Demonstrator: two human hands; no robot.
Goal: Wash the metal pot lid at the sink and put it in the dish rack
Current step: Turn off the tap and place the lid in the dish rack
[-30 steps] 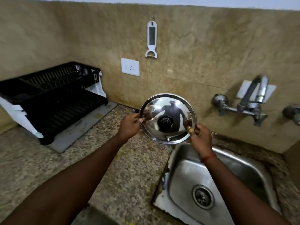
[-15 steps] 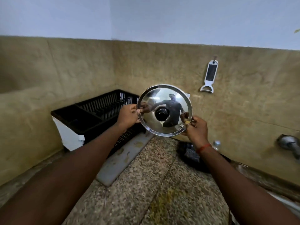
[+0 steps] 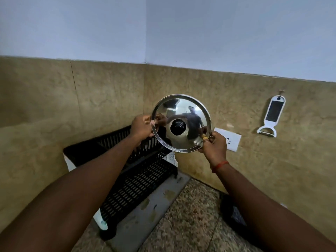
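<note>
A shiny round metal pot lid (image 3: 189, 113) with a black knob at its centre is held upright in the air, its top facing me. My left hand (image 3: 141, 128) pinches its left rim and my right hand (image 3: 214, 146) pinches its lower right rim. The lid hangs just above the right end of the black two-tier dish rack (image 3: 138, 180), which stands in the corner against the tiled wall. The sink is out of view.
The rack sits on a grey drip tray (image 3: 145, 213) on a speckled granite counter (image 3: 189, 226). A white wall socket (image 3: 231, 139) is behind my right hand, and a white peeler (image 3: 271, 117) hangs on the wall at right. A dark object (image 3: 232, 213) lies by my right forearm.
Both hands carried the lid left, from above the sink's edge to over the rack. My view turned left and up; sink and tap have left the frame.
</note>
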